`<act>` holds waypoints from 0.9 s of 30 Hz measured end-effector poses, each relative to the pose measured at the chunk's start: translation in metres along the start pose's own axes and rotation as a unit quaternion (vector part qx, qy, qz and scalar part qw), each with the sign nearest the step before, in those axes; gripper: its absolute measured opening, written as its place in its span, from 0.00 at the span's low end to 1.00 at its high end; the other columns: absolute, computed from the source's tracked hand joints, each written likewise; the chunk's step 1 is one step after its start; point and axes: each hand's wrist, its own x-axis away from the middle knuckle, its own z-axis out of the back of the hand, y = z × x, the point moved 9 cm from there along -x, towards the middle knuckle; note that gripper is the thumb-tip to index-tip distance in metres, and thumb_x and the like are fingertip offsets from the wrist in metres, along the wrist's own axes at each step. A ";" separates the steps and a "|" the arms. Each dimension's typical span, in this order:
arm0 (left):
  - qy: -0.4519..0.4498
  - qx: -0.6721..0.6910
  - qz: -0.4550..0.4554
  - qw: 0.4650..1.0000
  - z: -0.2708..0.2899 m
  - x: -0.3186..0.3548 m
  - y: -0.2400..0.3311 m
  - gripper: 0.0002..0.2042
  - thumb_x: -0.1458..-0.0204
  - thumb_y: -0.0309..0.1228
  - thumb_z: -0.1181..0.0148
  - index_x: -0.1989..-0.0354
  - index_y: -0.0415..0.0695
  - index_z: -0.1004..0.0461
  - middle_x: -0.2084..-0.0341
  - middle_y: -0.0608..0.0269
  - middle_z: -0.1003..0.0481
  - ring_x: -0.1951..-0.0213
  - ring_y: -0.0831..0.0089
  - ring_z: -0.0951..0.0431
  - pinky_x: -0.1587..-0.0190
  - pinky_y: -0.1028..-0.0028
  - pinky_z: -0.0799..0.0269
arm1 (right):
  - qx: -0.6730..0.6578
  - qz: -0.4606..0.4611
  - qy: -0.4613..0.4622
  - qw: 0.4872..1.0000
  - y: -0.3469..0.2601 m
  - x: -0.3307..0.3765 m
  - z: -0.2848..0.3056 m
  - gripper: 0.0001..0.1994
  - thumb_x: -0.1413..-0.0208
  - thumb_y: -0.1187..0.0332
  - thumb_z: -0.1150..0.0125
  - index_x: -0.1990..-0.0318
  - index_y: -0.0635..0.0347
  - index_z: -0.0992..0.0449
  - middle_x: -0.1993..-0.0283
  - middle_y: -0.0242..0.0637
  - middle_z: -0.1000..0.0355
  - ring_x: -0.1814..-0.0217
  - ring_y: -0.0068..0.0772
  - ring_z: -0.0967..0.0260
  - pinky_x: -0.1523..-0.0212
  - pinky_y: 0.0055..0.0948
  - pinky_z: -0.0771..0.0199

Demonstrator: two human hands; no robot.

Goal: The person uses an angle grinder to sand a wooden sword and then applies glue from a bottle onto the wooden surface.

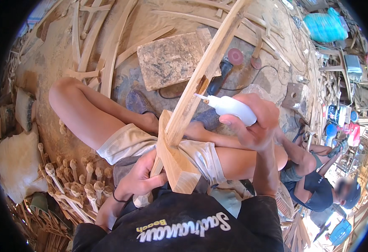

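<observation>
A long pale wooden beam [205, 63] with a wide wooden block [183, 174] at its near end leans across my lap and rises away from me. My left hand [144, 174] is closed around a narrow wooden arm of this piece beside the block. In my right hand [259, 119] is a white squeeze bottle [234, 108], tilted so its thin nozzle points left at the beam. The nozzle tip is close to a dark, rough patch [202, 86] on the beam; whether they touch I cannot tell.
A worn wooden board [171, 59] lies on the dusty floor beyond my feet. Near it are a dark power tool [220, 77] and a reddish disc [235, 56]. Turned wooden spindles [89, 185] crowd my left side. Another person [314, 189] sits at the right.
</observation>
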 end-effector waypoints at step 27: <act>-0.008 -0.006 -0.015 1.000 -0.002 -0.002 0.005 0.28 0.41 0.22 0.40 0.30 0.35 0.35 0.43 0.62 0.25 0.42 0.75 0.27 0.36 0.70 0.33 | -0.036 -0.004 0.008 0.999 -0.004 0.003 -0.003 0.15 0.52 0.63 0.16 0.62 0.61 0.15 0.72 0.39 0.21 0.75 0.39 0.22 0.74 0.31 0.27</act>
